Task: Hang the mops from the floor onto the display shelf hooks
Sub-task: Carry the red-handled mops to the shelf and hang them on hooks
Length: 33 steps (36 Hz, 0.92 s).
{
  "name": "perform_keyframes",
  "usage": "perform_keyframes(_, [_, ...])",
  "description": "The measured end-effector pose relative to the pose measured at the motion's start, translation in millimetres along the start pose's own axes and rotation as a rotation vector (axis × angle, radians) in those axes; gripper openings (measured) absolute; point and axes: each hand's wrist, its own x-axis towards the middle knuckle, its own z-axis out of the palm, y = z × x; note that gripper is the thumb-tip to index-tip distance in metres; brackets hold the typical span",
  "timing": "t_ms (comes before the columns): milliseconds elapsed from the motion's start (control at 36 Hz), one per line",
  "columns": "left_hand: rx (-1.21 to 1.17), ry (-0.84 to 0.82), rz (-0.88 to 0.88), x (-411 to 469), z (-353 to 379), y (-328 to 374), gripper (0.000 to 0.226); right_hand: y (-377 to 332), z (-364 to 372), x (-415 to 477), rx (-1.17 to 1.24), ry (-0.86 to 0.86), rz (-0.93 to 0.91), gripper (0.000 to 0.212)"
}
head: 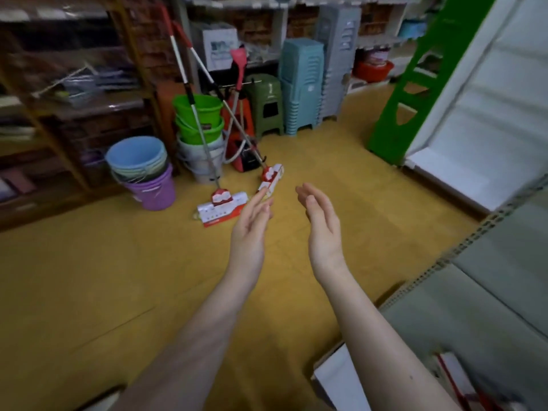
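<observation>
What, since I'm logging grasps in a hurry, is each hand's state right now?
Left hand: open, holding nothing.
Right hand: open, holding nothing.

A household-goods shop: stacked buckets [139, 161], stacked stools [301, 84], stocked shelves [74, 93].

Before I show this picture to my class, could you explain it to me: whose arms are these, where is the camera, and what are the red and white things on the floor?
There is no machine here. A person wears one wide-angle camera on the head, looking forward and down, so you see their own two arms. The left hand and the right hand are both open, with straight fingers, and hold nothing. Ahead, on the yellow floor, are two mops. The left mop and the right mop have their red and white heads on the floor, and their handles slant up past the green buckets. A purple bucket and stacked stools stand nearby. Neither mop is hung yet.
</observation>
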Motion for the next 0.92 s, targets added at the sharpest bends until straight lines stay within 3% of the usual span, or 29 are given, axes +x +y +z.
perform_keyframes(306, [0.047,0.153,-0.039,96,-33,-32,0.025,60,51,97,0.05,-0.131,0.118,0.025])
perform_keyframes(667, [0.192,0.241,-0.101,287,-29,-47,0.022,105,110,297,0.072,-0.237,0.179,0.027])
perform_keyframes(917, [0.175,0.346,-0.094,381,-79,-60,0.024,144,179,381,0.052,-0.334,0.248,0.027])
